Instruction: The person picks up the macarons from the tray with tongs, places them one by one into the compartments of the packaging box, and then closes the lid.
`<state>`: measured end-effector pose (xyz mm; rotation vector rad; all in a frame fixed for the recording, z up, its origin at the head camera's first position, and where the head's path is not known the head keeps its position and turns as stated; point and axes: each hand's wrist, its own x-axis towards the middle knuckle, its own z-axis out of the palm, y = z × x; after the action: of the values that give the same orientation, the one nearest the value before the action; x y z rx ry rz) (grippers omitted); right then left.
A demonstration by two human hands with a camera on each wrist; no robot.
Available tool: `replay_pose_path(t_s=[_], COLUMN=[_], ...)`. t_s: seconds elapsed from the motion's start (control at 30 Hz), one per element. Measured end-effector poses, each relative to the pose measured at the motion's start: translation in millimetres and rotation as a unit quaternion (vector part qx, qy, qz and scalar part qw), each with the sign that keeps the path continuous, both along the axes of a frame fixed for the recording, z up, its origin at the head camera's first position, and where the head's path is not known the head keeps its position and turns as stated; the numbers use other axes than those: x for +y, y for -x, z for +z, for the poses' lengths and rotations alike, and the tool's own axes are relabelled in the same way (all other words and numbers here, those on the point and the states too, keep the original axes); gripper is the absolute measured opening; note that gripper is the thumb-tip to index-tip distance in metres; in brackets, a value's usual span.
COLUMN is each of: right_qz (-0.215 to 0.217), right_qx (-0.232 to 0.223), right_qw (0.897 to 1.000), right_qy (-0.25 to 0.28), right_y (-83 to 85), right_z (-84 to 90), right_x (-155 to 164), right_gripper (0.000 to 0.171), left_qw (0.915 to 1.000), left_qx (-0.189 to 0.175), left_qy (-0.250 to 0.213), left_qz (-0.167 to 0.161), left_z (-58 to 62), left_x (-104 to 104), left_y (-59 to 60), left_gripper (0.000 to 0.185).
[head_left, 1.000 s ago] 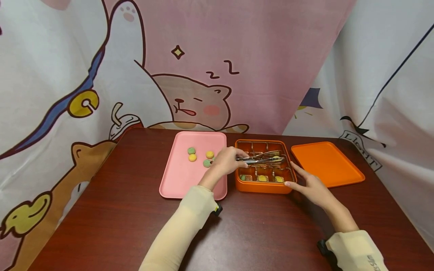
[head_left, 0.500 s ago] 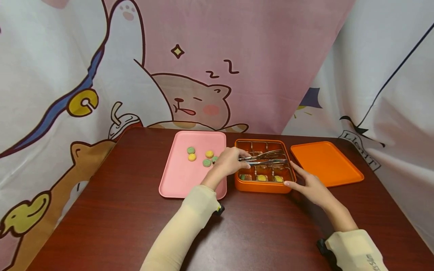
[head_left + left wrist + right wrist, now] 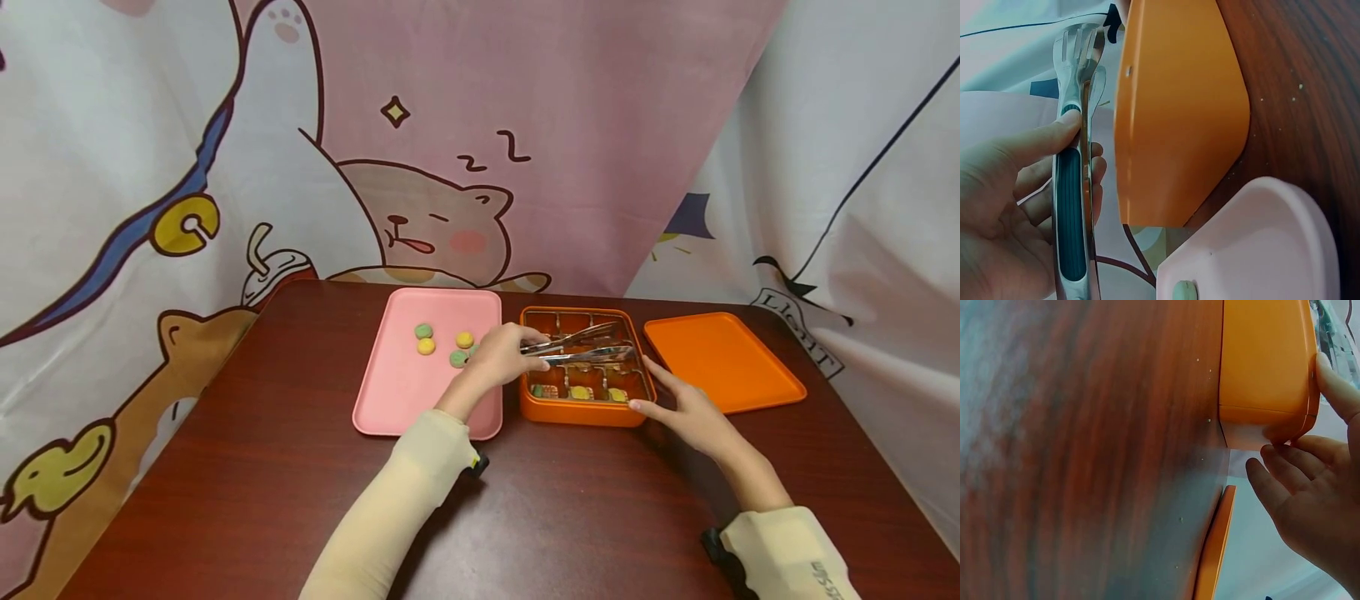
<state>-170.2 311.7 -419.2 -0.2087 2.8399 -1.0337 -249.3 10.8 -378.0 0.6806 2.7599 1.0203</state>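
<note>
My left hand (image 3: 497,357) grips metal tongs (image 3: 1071,206) with dark green handle inserts. In the head view the tongs' two arms stand apart over the compartments of an orange box (image 3: 585,414), tips toward its right side. Yellow macarons (image 3: 581,393) and a green one (image 3: 537,391) sit in the box's front row. My right hand (image 3: 690,417) holds the box's front right corner, thumb on the front rim and fingers along the right side; its lower fingers extend straight in the right wrist view. The tongs hide part of the compartments.
Left of the box lies a pink tray (image 3: 390,400) with several green and yellow macarons (image 3: 425,347), partly behind my left hand. A flat orange lid (image 3: 723,362) rests to the right. A patterned curtain (image 3: 585,167) hangs behind the dark wooden table (image 3: 555,508).
The tongs' arms have spread wider over the box, the far arm tilting up and back. My left hand has shifted only slightly; my right hand stays at the box corner.
</note>
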Motion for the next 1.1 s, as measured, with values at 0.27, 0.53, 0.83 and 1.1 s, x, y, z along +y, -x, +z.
replay_pose_path(t_s=[0.27, 0.53, 0.83, 1.1], right_qz=[0.003, 0.004, 0.005, 0.008], right_qx=[0.001, 0.002, -0.001, 0.001], right_qw=[1.000, 1.000, 1.000, 1.000], right_qy=[0.000, -0.003, 0.003, 0.002], right_y=[0.2, 0.1, -0.2, -0.3], right_z=[-0.3, -0.5, -0.1, -0.3], right_x=[0.3, 0.8, -0.4, 0.4], right_gripper=[0.090, 0.090, 0.090, 0.090], left_qw=[0.9994, 0.9985, 0.9971, 0.9963], left_qx=[-0.005, 0.004, 0.014, 0.013], left_qy=[-0.034, -0.055, -0.071, -0.080], left_qz=[-0.006, 0.001, 0.020, 0.029], left_z=[2.4, 10.0, 18.5, 19.7], left_x=[-12.5, -29.9, -56.9, -80.6], left_y=[-4.3, -10.3, -15.6, -17.8], left_gripper=[0.038, 0.038, 0.037, 0.035])
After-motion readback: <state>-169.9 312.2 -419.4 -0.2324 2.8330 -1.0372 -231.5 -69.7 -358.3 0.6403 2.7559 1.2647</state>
